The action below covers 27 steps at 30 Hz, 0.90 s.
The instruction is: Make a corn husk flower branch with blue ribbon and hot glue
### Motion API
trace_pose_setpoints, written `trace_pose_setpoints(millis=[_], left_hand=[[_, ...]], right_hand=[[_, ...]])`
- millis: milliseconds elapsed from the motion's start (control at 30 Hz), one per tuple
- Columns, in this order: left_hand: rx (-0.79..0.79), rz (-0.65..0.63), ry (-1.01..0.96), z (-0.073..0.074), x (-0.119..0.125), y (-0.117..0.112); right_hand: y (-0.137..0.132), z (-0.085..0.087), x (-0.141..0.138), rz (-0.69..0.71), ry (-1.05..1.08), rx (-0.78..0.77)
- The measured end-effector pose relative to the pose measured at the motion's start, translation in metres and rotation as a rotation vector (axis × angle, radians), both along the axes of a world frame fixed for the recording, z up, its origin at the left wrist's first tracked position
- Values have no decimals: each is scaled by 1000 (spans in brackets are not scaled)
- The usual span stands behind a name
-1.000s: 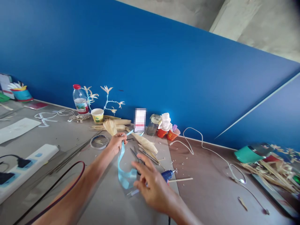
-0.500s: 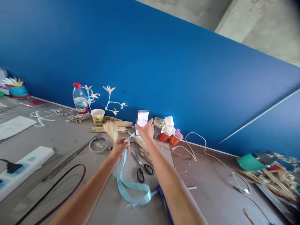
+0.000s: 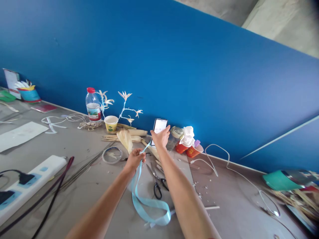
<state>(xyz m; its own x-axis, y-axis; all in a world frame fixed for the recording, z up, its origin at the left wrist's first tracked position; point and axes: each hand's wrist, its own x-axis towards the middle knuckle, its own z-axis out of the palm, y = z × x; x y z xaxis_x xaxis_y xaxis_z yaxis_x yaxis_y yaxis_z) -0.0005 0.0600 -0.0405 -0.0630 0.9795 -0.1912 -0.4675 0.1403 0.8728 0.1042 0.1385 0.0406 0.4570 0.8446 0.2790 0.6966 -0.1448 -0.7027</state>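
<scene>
My left hand [image 3: 136, 158] is closed on a light blue ribbon [image 3: 140, 199], whose long tail hangs and loops on the table below. From that hand a short, straight stretch of ribbon runs up to my right hand [image 3: 161, 136]. The right thumb and a finger stand apart, while the other fingers, closed around the ribbon's upper stretch, are mostly hidden. Behind the right hand a phone [image 3: 160, 124] showing digits leans upright. Scissors [image 3: 157, 191] with black handles lie between my forearms. Dried corn husks [image 3: 124, 140] rest just beyond the left hand.
A yellow cup [image 3: 111, 125], a bottle [image 3: 93, 108] and blue-stemmed husk flowers [image 3: 124, 96] stand along the blue wall. To the left are a tape roll [image 3: 112, 161] and a power strip [image 3: 32, 184]. Red cups [image 3: 193, 152] and a white cable [image 3: 229, 162] are on the right.
The view has turned slightly left, so everything sits further right in the picture. Both hands keep nearly the same places by the phone, the ribbon still between them.
</scene>
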Motion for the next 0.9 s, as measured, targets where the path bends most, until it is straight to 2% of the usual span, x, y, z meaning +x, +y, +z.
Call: trace_pose_setpoints(millis=[133, 267, 367, 467, 600, 900], left_hand=[[-3, 7, 0, 2, 0, 0], [-1, 3, -3, 2, 1, 0], [8, -5, -5, 1, 0, 0], [14, -4, 4, -2, 0, 1], [24, -2, 44, -5, -1, 3], [43, -15, 118, -14, -4, 5]], right_hand=[[-21, 16, 21, 32, 0, 114], [-57, 26, 60, 2, -35, 237], [-83, 19, 92, -89, -14, 204], [-96, 7, 114, -172, 25, 164], [-93, -6, 124, -250, 51, 139], [-60, -29, 121, -372, 14, 107]])
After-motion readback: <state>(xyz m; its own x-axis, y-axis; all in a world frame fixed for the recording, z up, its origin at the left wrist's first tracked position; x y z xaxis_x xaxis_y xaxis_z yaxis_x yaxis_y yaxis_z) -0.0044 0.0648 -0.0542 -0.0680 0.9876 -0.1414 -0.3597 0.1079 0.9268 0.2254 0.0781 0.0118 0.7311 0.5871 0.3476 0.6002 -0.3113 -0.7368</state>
